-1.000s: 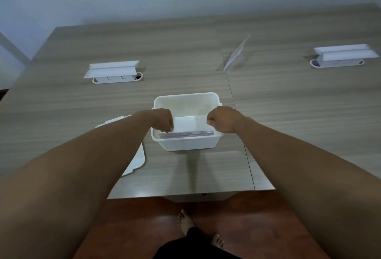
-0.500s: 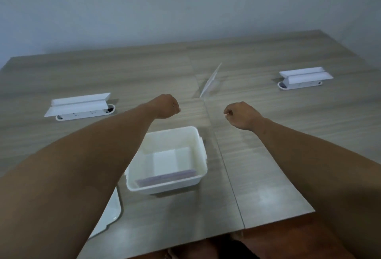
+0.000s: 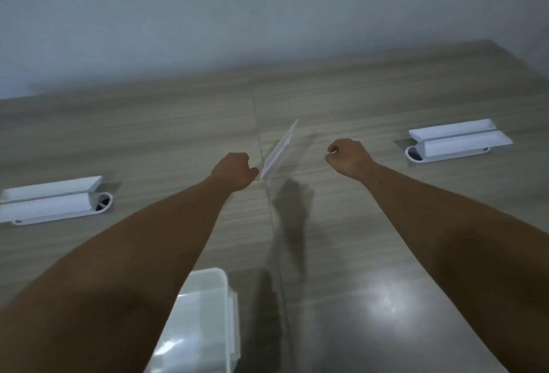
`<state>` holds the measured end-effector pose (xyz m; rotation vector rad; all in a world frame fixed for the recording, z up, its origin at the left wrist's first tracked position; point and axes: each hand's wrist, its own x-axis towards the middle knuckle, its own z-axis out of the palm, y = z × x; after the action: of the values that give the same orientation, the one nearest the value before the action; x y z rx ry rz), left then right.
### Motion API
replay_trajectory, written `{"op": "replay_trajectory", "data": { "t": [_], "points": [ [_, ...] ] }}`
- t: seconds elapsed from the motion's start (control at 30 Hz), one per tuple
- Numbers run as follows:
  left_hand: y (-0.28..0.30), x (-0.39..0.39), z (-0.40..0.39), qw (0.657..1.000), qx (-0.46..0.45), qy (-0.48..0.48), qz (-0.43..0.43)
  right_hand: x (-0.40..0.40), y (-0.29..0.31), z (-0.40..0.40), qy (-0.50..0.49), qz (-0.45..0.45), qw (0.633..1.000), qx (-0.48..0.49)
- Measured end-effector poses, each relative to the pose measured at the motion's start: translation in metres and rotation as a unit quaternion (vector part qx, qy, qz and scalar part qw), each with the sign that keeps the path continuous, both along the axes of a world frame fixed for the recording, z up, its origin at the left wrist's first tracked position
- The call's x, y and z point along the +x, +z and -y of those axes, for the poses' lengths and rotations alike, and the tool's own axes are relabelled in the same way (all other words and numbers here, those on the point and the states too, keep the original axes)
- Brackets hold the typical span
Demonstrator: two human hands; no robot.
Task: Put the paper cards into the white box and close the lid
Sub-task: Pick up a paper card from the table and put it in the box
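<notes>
White box [image 3: 208, 325]: seen nearest, at the bottom edge of the view, open, with its left part hidden behind the left forearm; the inside is blurred, so cards in it cannot be made out.
Left hand [image 3: 233, 173]: held out over the table beyond the box, fingers curled into a loose fist; its knuckles are seen just beside the lower end of the paper card, though contact cannot be told for certain.
Right hand [image 3: 347, 157]: held out at about the same depth, apart from the card, fingers curled in and nothing seen between them.
Paper card [image 3: 279, 151]: a white sheet seen tilted up on edge between the two hands, on the seam of the table.
Left socket unit [image 3: 53, 200]: a white cable box with its flap raised, set into the table well to the left of the hands.
Right socket unit [image 3: 457, 140]: a matching white unit with its flap raised, placed well to the right.
Table [image 3: 386, 224]: grey-brown wood grain, made of two panels joined along a seam; a glare patch is shown near the right forearm.
Wall [image 3: 267, 16]: plain pale grey, met by the far edge of the table.
</notes>
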<state>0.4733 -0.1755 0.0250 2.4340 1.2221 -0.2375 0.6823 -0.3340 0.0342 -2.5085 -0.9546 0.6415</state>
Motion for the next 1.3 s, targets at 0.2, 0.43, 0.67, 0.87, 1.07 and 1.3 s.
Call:
{"op": "replay_trajectory", "data": {
  "t": [0.2, 0.43, 0.67, 0.87, 1.07, 1.3],
  "points": [
    [-0.044, 0.079, -0.013, 0.999, 0.032, 0.024, 0.006, 0.049, -0.041, -0.054, -0.044, -0.094, 0.994, 0.029],
    [-0.061, 0.095, -0.013, 0.991, 0.079, 0.061, 0.086, 0.053, -0.052, -0.095, -0.198, -0.376, 0.888, 0.175],
    [-0.044, 0.063, 0.011, 0.981, 0.131, -0.071, 0.127, 0.032, -0.030, -0.079, -0.277, -0.455, 0.816, 0.223],
    [-0.002, 0.015, 0.043, 0.969, 0.077, -0.133, 0.195, -0.007, 0.008, -0.045, -0.322, -0.414, 0.811, 0.258],
    [0.037, -0.054, 0.043, 0.972, 0.021, -0.074, 0.224, -0.073, 0.072, -0.013, -0.263, -0.383, 0.836, 0.293],
    [0.079, -0.123, 0.024, 0.928, -0.185, 0.113, 0.304, -0.163, 0.124, 0.012, -0.158, -0.395, 0.839, 0.339]
  ]
}}
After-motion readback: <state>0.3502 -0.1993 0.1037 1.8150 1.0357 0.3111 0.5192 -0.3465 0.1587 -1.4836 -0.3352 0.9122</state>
